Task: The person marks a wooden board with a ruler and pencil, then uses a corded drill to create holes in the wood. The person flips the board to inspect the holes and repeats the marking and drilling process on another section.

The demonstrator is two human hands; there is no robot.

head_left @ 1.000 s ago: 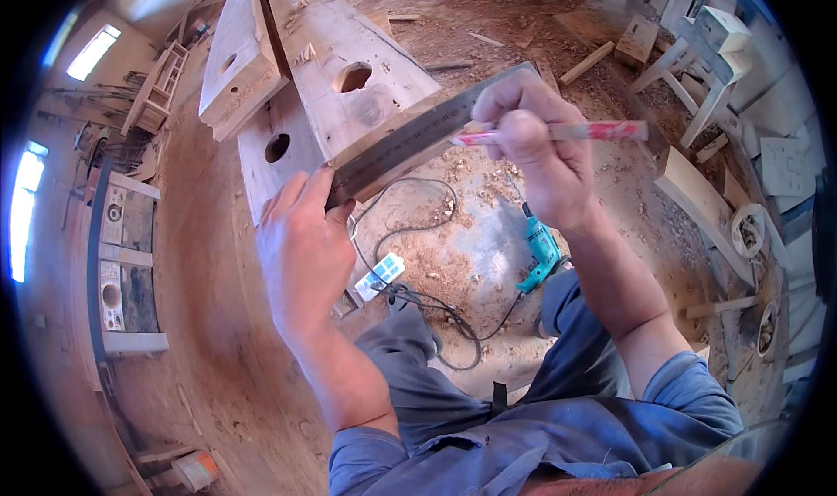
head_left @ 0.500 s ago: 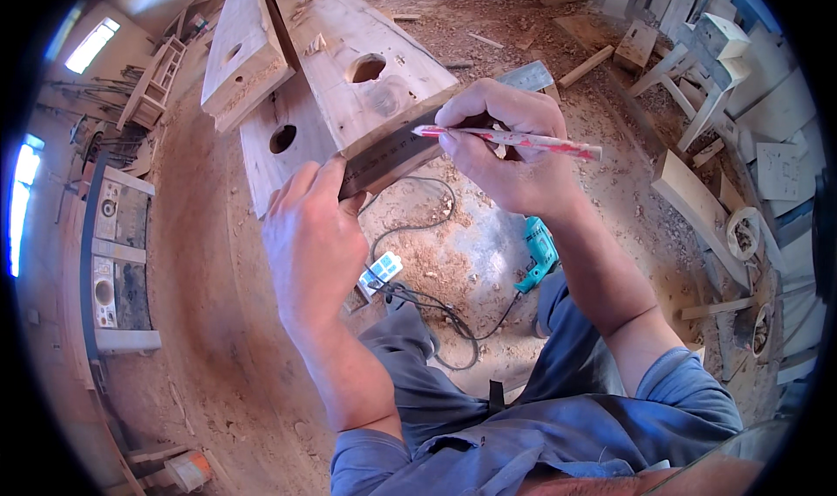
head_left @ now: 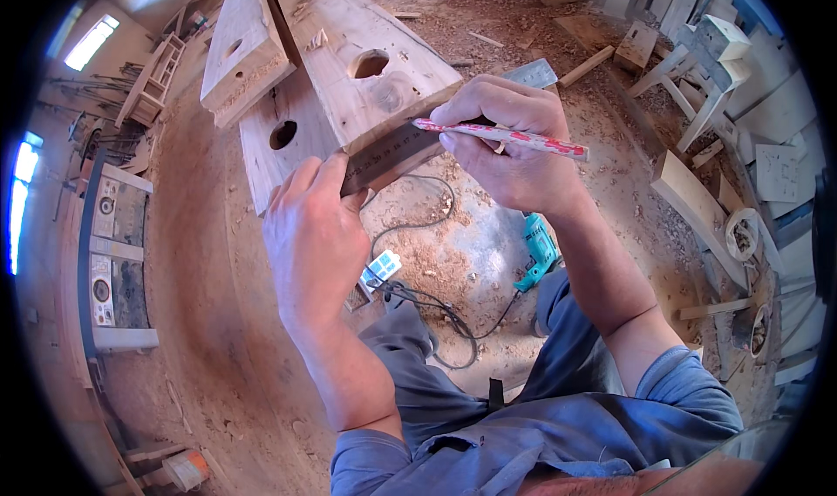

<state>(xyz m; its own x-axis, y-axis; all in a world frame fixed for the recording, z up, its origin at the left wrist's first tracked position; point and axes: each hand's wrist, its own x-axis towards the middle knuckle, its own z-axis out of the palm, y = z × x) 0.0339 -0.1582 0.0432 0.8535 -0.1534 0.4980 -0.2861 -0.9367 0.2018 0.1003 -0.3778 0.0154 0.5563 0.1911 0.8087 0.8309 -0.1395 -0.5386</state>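
Note:
A dark metal ruler (head_left: 392, 152) with printed marks lies along the near end of a pale wooden board (head_left: 353, 25) that has a round hole through it. My left hand (head_left: 316, 226) is closed at the ruler's left end, its fingers pressed over the board's corner and the thumb below. In my right hand (head_left: 521, 143) is a red-and-white pencil (head_left: 545, 144), pinched between thumb and fingers. Its tip points left, close to the ruler's upper edge; whether it touches the wood I cannot tell. The ruler's shiny far end shows beyond my right hand.
Another holed board (head_left: 248, 43) sits to the left, with a lower one (head_left: 296, 117) beneath. On the shaving-strewn floor are a teal power tool (head_left: 536, 250), a white power strip (head_left: 382, 268) and cables. Wood offcuts (head_left: 697, 208) and a small stool-like piece (head_left: 711, 69) stand at right.
My right hand and the pencil have shifted slightly left, and the tip sits a little higher along the ruler. My left hand stays where it was.

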